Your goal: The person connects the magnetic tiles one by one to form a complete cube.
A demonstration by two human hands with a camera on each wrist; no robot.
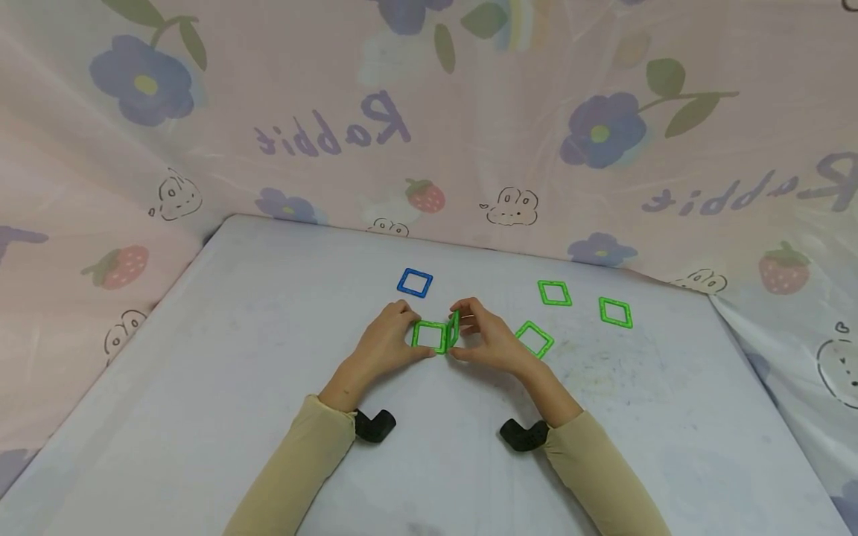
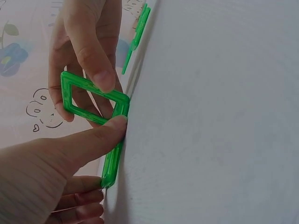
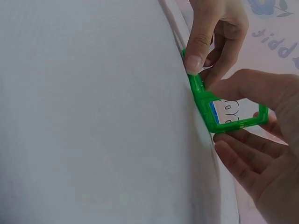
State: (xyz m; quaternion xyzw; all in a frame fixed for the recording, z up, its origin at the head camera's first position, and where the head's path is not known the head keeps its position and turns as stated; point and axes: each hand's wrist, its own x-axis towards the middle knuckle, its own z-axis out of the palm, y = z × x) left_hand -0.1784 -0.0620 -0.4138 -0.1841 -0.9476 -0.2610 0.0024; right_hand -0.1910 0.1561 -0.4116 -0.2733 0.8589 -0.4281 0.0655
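My left hand (image 1: 383,339) holds a flat green square magnetic tile (image 1: 429,324) on the table, thumb at its near edge and fingers by its far left corner. Along that tile's right edge stands a second green square tile (image 1: 455,327), upright and hollow in the middle. My right hand (image 1: 492,339) grips the upright one between thumb and fingers. In the left wrist view the standing tile (image 2: 84,83) meets the lying tile (image 2: 111,163) at a corner-like angle. The right wrist view shows both thumbs close to this joint.
Behind the hands lies a blue square tile (image 1: 415,283). To the right are three loose green tiles: one beside my right wrist (image 1: 534,340), one farther back (image 1: 555,292) and one farther right (image 1: 615,313). A patterned cloth (image 1: 469,149) rises behind the white table (image 1: 201,372).
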